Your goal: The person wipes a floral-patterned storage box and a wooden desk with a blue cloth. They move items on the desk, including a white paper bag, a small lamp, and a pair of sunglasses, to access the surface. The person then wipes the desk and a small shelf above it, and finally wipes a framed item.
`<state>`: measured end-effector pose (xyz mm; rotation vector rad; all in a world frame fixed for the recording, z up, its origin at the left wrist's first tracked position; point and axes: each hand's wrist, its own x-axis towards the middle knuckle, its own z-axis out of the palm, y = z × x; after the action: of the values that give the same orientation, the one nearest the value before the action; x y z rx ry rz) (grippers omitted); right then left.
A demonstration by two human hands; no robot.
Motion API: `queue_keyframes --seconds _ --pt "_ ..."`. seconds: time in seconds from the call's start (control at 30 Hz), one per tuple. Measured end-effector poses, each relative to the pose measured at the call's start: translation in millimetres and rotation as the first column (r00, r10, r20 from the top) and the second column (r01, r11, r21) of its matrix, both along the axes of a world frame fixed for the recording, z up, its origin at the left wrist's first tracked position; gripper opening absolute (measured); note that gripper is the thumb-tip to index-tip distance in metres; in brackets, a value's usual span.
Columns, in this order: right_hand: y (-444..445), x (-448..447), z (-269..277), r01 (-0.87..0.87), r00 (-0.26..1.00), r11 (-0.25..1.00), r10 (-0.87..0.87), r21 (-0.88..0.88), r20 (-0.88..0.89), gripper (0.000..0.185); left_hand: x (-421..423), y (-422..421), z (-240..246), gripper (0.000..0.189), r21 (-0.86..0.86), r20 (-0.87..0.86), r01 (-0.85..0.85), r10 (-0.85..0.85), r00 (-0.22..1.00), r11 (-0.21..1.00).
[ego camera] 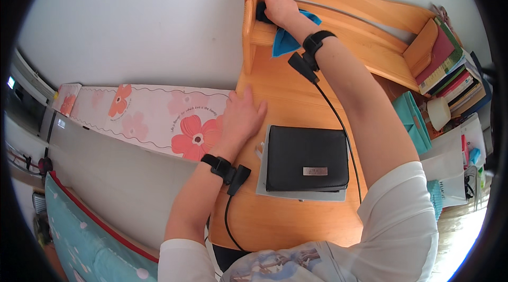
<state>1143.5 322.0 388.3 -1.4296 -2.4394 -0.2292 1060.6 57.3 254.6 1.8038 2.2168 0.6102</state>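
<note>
High on the wooden desk's shelf, my right hand (281,10) is bunched around a blue cloth (286,42), one corner of which hangs over the shelf's front edge. A black thing (262,13) shows beside the fingers; what it is cannot be made out. My left hand (247,114) lies palm down, fingers apart, at the left edge of the wooden desk (285,222), next to a flower-printed cover (154,113). Before me on the desktop, a black leather-like case (307,157) with a metal plate sits on a grey flat item (262,184).
The shelf's upright side panel (249,24) stands close left of my right hand. Books (456,75), a teal folded holder (412,123) and a white bag (448,163) crowd the right side. Black cables (337,115) run from both wristbands.
</note>
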Motion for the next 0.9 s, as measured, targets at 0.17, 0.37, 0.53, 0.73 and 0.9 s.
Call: queue_keyframes --seconds 0.17,0.37,0.53,0.73,0.9 --pt "4 48 36 -0.270 0.956 0.950 0.283 -0.158 0.072 0.052 0 0 1 0.070 -0.005 -0.014 -0.016 0.016 1.000 1.000" --pt "-9 163 83 -0.016 0.894 0.974 -0.088 -0.226 -0.440 0.074 0 1 1 0.070 -0.032 -0.018 -0.013 0.013 1.000 0.999" --pt "-30 162 84 -0.170 0.633 0.965 -0.048 -0.199 -0.772 0.047 0 2 3 0.071 -0.067 -0.010 -0.015 0.015 1.000 0.998" --pt "-20 58 15 -0.260 0.953 0.962 0.242 -0.083 -0.185 0.038 -1 0 4 0.070 -0.027 0.020 -0.020 0.020 1.000 0.999" --pt "-6 18 1 -0.043 0.994 0.999 0.041 -0.013 -0.099 0.028 -2 1 0 0.070 -0.007 0.014 -0.010 0.010 1.000 1.000"
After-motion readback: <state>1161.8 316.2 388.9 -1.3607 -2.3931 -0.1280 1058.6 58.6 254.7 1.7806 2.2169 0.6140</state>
